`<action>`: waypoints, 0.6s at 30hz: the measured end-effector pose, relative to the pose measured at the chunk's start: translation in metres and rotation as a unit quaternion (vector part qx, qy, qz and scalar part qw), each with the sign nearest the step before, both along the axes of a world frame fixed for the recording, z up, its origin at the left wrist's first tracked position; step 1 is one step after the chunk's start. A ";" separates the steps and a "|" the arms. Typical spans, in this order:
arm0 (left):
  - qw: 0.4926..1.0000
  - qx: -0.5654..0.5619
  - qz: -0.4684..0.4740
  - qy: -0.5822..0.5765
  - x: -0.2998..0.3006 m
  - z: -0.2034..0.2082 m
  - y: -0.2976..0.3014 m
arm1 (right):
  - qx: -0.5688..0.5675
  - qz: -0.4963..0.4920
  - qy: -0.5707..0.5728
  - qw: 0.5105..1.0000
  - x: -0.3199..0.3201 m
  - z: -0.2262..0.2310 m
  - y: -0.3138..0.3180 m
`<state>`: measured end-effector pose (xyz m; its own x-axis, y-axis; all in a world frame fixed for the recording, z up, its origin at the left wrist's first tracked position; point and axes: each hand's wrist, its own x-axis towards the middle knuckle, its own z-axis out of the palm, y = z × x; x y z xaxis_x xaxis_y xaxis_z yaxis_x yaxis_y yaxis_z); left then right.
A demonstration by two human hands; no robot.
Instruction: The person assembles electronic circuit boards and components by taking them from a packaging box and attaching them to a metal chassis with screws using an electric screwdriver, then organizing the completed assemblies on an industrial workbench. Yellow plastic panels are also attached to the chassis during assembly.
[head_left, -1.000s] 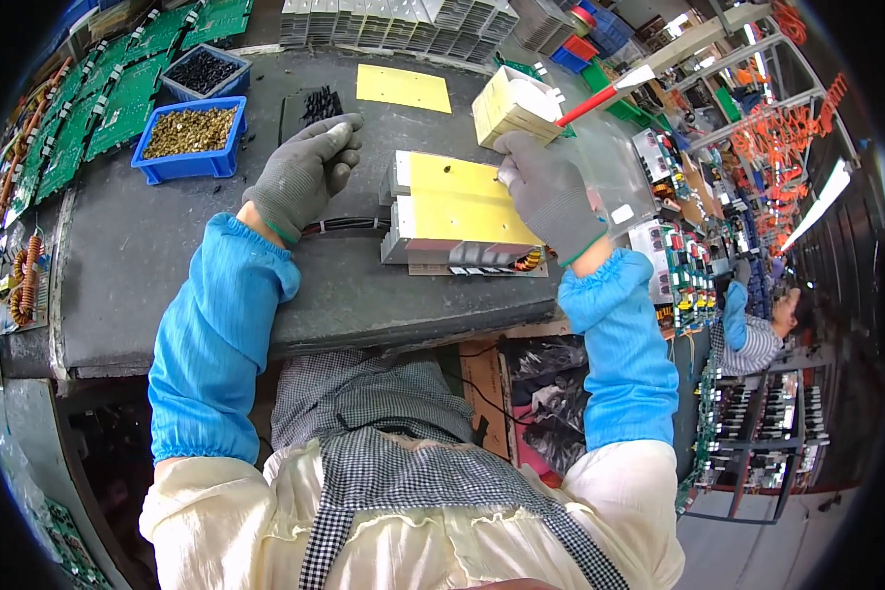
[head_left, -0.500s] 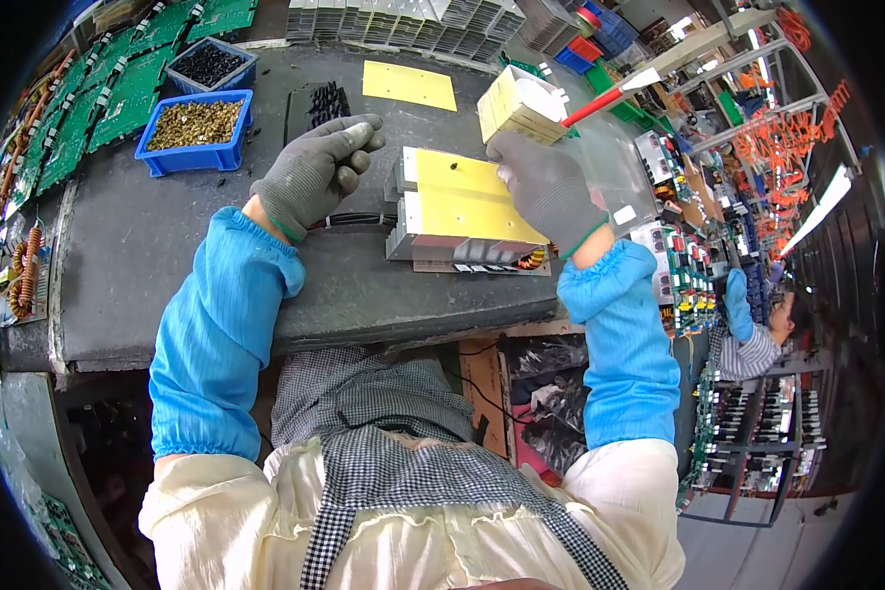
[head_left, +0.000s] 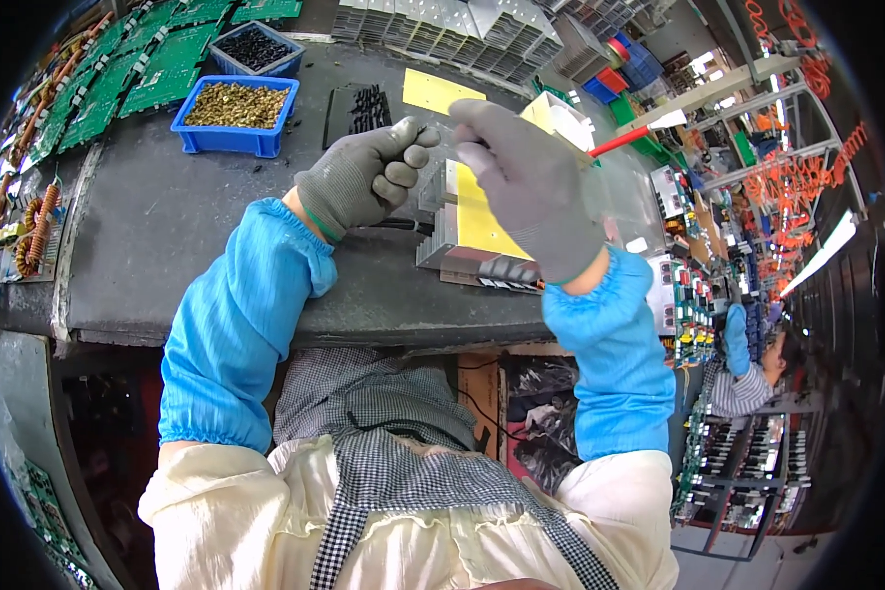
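Note:
Both my hands wear grey gloves. My left hand [head_left: 364, 182] is closed in a pinch left of the metal block, thumb and fingertips pressed together; a small dark bit shows at the tips, too small to name. My right hand [head_left: 536, 192] hovers over the block, fingers stretched out and the thumb a little apart, with nothing seen in it. Beneath it lies the yellow sheet [head_left: 474, 221] on top of the grey finned metal block [head_left: 441, 236]. The hand hides much of the sheet's right side. Black cables [head_left: 398, 225] run out from the block's left.
A blue bin of brass-coloured small parts [head_left: 234, 105] and a bin of black parts [head_left: 256, 49] stand far left. Black pieces [head_left: 369, 110] lie beyond my left hand, near another yellow sheet [head_left: 438, 91]. A white box [head_left: 565, 120] with a red-handled tool [head_left: 621, 141] stands behind my right hand.
My right hand has lifted off the yellow sheet's right part and moved left, its fingers stretching out. My left hand stays pinched and sits closer to the block. The view has shifted slightly.

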<state>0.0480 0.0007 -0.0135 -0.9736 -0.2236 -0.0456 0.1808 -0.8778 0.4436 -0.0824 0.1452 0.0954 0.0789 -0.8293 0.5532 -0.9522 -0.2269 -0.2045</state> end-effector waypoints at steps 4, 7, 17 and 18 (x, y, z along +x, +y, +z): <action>0.999 -0.030 0.022 -0.012 0.001 0.007 0.005 | -0.015 -0.009 0.020 1.000 0.008 -0.013 -0.021; 0.990 -0.134 0.037 -0.007 0.002 0.009 0.010 | -0.002 -0.047 0.006 0.999 0.003 -0.020 -0.022; 0.967 -0.246 0.042 -0.045 0.000 0.012 0.015 | 0.098 -0.067 -0.185 0.975 -0.009 0.001 0.029; 0.964 -0.227 0.091 -0.104 -0.003 0.011 0.012 | 0.114 -0.077 -0.174 0.975 -0.014 0.001 0.041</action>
<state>0.0452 0.0124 -0.0025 -0.8964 -0.4333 -0.0930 0.1791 -0.5462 0.8183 -0.0960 0.1860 0.0961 -0.2158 -0.9208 0.3249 -0.8359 0.0023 -0.5488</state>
